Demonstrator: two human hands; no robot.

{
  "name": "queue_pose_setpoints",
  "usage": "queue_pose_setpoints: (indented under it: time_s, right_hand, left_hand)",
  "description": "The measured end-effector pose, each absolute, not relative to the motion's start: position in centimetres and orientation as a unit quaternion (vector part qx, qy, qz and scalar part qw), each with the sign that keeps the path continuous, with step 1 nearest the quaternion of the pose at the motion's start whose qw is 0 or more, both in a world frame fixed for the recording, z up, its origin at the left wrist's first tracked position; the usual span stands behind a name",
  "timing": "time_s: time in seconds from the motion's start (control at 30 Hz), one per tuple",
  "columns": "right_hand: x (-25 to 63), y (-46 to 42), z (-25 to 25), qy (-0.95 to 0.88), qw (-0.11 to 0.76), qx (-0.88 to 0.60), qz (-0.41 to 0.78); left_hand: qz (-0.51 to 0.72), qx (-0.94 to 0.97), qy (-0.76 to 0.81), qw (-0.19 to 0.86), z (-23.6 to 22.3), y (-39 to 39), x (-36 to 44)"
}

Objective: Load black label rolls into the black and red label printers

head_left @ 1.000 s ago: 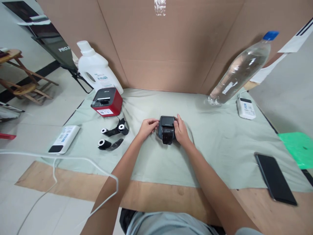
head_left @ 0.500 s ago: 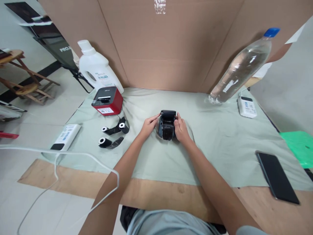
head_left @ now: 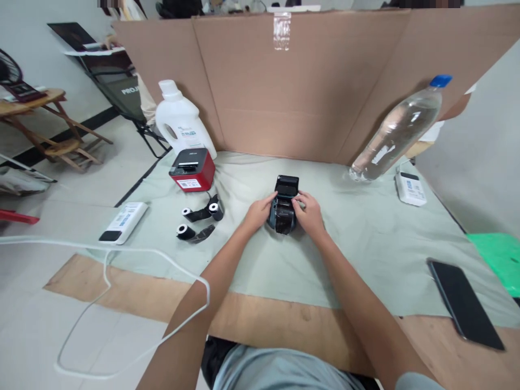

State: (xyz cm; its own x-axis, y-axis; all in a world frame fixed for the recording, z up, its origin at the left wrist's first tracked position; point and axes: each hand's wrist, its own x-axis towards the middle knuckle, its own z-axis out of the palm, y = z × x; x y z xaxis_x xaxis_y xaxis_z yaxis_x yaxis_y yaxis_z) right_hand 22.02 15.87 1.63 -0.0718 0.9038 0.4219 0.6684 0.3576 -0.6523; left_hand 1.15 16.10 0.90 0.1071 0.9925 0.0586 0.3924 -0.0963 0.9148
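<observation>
A small dark portable printer (head_left: 273, 221) sits on the cloth in front of me, its lid (head_left: 286, 185) raised at the far side. Inside its bay lies a shiny black roll (head_left: 283, 218). My left hand (head_left: 259, 212) grips the left side, with fingertips near the lid's hinge. My right hand (head_left: 311, 212) closes on the right side, thumb and fingers bent at the edge of the bay. To the left lie loose black rolls with white cores (head_left: 186, 233), their dark film partly unwound.
A red and black box printer (head_left: 197, 181) and a white jug (head_left: 184, 122) stand at the back left. Behind rises a cardboard panel (head_left: 280, 97), with a clear bottle (head_left: 396, 135) leaning on it. White power banks (head_left: 124, 223) and a phone (head_left: 465, 303) lie at the sides; a white cable (head_left: 162, 254) crosses my left forearm.
The printer's lid now shows more of its inner face. My right fingers have shifted to the bay's edge. My view has tilted up slightly.
</observation>
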Motion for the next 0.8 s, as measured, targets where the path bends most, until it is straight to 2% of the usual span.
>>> queue_pose_setpoints:
  time_s: [0.1, 0.23, 0.33, 0.43, 0.53, 0.67, 0.8]
  right_hand:
    - [22.5, 18.2, 3.4, -0.755, 0.276, -0.580, 0.132]
    - [22.0, 21.6, 5.2, -0.793, 0.052, -0.571, 0.207]
    - [21.3, 22.8, 5.9, -0.807, 0.005, -0.555, 0.200]
    - [21.3, 22.8, 6.7, -0.811, 0.016, -0.560, 0.168]
    - [21.9, 22.2, 8.4, -0.795, 0.102, -0.577, 0.155]
    - [21.7, 20.0, 11.4, -0.749, 0.267, -0.558, 0.237]
    - [19.2, 16.8, 13.0, -0.731, 0.316, -0.520, 0.309]
  left_hand:
    - [0.346, 0.701, 0.546, 0.300, 1.1, 15.2, 1.4]
    - [0.298, 0.713, 0.572, 0.274, 1.3, 14.7, 1.6]
    - [0.299, 0.712, 0.574, 0.273, 1.3, 14.6, 1.6]
    - [0.299, 0.719, 0.567, 0.269, 1.4, 14.4, 1.6]
    - [0.316, 0.720, 0.554, 0.274, 1.3, 14.5, 1.4]
    - [0.447, 0.637, 0.541, 0.320, 1.2, 15.2, 0.4]
    - [0.573, 0.538, 0.538, 0.306, 3.2, 15.3, -1.7]
